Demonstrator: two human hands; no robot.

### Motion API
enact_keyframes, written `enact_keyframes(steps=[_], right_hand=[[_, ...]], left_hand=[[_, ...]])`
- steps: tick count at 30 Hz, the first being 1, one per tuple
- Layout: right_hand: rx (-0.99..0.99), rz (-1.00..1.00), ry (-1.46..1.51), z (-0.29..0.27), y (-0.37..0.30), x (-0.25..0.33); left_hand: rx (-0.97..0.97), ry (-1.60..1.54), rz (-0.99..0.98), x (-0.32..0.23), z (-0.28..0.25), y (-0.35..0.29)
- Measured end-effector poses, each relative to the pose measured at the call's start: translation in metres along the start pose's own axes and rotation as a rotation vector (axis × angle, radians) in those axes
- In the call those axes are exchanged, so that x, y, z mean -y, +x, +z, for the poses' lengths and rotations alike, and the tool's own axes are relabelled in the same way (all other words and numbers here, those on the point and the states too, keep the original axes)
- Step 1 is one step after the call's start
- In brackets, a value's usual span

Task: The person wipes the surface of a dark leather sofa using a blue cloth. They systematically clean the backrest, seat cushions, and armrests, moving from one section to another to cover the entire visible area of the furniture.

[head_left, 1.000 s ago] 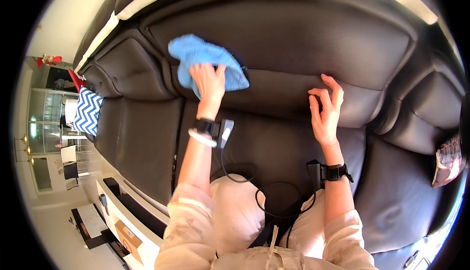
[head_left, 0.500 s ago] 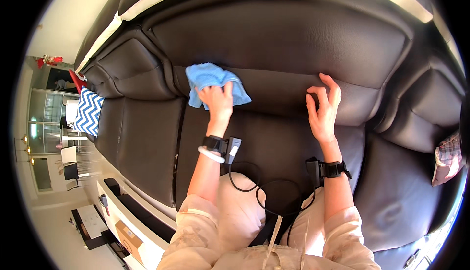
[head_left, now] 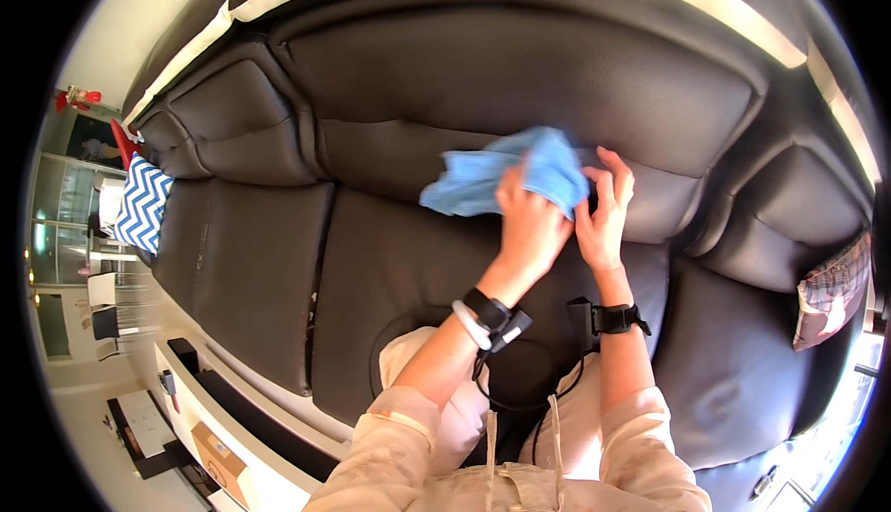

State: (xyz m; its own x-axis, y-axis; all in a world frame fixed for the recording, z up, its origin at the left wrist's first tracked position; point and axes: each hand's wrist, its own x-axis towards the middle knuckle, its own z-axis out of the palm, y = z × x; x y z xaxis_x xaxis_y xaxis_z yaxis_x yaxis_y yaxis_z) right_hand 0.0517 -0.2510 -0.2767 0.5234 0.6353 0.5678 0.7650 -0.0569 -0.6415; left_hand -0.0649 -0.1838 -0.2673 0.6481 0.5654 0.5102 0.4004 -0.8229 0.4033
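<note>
My left hand (head_left: 534, 224) grips a light blue cloth (head_left: 473, 181), which lies bunched against the lower backrest of a dark brown leather sofa (head_left: 520, 66). Motion smears the cloth and the fingers on it a little. Close beside the cloth's right end is my right hand (head_left: 603, 220), fingers bent and apart, with nothing in them. Its thumb side comes very near the left hand and the cloth; whether they touch I cannot tell. Both wrists wear black straps with small boxes and a black cable (head_left: 506, 403) between them. A white band circles the left wrist.
A blue and white zigzag cushion (head_left: 144, 202) stands at the sofa's far left end. On the right seat rests a plaid cushion (head_left: 832, 294). A long white cabinet (head_left: 200, 391) with a cardboard box (head_left: 219, 461) runs along the lower left. White and black chairs (head_left: 104, 322) stand beyond it.
My left hand has swept the blue cloth to the right along the lower backrest, up to my right hand. The right hand stays near the same spot. The view has shifted slightly.
</note>
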Motion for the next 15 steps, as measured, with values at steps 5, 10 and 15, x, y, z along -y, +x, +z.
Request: enact_keyframes(steps=[5, 10, 15], right_hand=[[-0.31, -0.187, -0.183, 0.0, -0.012, 0.001], [0.018, -0.174, -0.182, 0.015, -0.008, 0.008], [-0.011, -0.214, -0.479, 0.025, -0.009, 0.009]], left_hand=[[0.092, -0.136, 0.12, -0.005, 0.009, 0.014], [0.134, -0.146, 0.181, 0.024, -0.027, 0.02], [-0.17, 0.027, -0.032, 0.035, -0.036, 0.005]])
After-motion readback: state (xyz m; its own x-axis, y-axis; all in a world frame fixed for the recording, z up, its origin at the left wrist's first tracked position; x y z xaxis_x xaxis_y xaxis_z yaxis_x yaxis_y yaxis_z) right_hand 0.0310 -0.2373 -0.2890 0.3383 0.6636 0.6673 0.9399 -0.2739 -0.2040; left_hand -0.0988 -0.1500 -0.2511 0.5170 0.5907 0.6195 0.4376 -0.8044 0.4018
